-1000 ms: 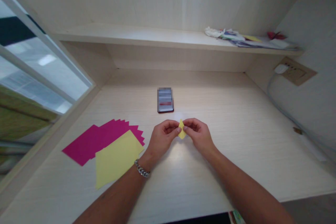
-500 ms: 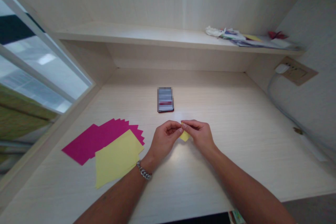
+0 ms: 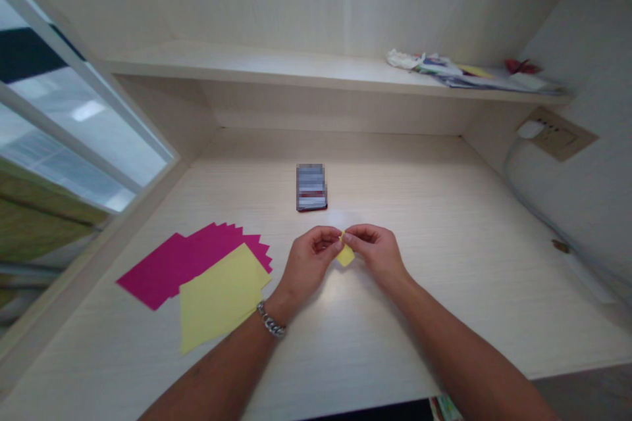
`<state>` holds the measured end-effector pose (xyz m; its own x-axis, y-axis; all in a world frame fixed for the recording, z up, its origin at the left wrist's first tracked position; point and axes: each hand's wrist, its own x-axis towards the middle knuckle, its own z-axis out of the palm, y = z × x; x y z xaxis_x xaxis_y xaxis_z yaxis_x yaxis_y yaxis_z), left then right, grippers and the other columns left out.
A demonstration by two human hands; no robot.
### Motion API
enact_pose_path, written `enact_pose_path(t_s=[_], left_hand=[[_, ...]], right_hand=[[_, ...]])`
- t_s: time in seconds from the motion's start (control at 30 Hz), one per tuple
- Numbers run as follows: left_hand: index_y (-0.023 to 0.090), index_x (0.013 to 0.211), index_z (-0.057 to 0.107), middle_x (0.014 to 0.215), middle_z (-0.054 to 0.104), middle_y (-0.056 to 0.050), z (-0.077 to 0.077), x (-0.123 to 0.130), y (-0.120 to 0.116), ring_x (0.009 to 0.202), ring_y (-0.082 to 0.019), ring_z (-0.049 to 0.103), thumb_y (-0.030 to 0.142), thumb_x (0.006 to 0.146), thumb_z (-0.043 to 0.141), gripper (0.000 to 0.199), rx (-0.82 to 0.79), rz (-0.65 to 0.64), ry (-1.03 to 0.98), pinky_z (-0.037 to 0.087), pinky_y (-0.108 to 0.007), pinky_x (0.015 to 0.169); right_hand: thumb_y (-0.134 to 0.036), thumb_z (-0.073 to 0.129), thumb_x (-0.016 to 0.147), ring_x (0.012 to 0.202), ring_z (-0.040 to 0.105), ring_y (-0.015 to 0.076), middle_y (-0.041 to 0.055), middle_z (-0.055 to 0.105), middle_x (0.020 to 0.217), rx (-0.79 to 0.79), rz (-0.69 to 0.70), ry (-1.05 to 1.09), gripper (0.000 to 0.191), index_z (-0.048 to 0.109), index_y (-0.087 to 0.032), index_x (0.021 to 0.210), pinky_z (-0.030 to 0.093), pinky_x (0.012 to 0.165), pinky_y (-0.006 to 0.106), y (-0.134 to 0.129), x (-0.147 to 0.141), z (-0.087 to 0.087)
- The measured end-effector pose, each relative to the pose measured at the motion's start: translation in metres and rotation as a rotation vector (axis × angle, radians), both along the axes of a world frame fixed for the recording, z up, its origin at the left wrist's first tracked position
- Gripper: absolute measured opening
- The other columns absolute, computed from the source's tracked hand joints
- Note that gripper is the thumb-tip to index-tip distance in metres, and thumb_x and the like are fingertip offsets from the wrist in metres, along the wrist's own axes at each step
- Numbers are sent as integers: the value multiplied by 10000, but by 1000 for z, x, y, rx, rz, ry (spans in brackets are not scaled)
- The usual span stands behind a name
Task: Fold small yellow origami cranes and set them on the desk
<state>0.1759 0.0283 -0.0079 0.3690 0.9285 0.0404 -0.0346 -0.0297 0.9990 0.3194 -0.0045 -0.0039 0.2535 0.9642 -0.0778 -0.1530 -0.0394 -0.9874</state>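
Note:
A small piece of folded yellow paper (image 3: 346, 256) is pinched between my two hands, over the middle of the desk. My left hand (image 3: 312, 260), with a chain bracelet on its wrist, grips the paper's left side between thumb and fingers. Opposite it, my right hand (image 3: 378, 251) pinches the upper right part with thumb and index finger. The fingertips hide the paper's top, so its full shape cannot be made out. Left of my hands lie yellow sheets (image 3: 222, 296), partly over a fan of magenta sheets (image 3: 197, 263).
Beyond my hands a phone (image 3: 311, 188) with a blurred screen lies on the desk (image 3: 395, 171). A shelf (image 3: 296, 69) crosses the back, with papers (image 3: 474, 75) at its right end. On the right wall a cable (image 3: 518, 191) runs from a socket (image 3: 563, 133).
My right hand has shifted very slightly at the paper, whose lower part has turned a little to the left. My left hand stays almost still.

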Motion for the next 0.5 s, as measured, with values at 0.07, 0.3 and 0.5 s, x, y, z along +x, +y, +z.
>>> enact_pose_path(t_s=[0.07, 0.3, 0.5], left_hand=[[141, 907, 643, 852, 675, -47, 0, 0, 0, 749, -137, 617, 248, 744, 678, 198, 4, -10, -1, 497, -266, 711], [159, 1001, 608, 868, 660, -42, -3, 0, -1, 765, -131, 614, 219, 751, 674, 266, -1, -66, -42, 494, -265, 716], [156, 1011, 596, 858, 655, -46, -3, 0, -3, 763, -132, 614, 194, 749, 666, 274, -22, -93, -61, 489, -258, 700]], right_hand=[[-299, 754, 613, 625, 591, 133, 31, 680, 704, 1, -12, 6, 193, 702, -159, 736, 463, 625, 274, 0, -1, 1], [-254, 773, 573, 632, 594, 129, 19, 667, 697, 37, -25, 59, 214, 655, -165, 728, 464, 629, 268, 0, -1, 3], [-236, 772, 575, 618, 583, 128, 8, 644, 672, 49, -5, 73, 217, 596, -170, 684, 455, 620, 268, 0, 1, 6]])
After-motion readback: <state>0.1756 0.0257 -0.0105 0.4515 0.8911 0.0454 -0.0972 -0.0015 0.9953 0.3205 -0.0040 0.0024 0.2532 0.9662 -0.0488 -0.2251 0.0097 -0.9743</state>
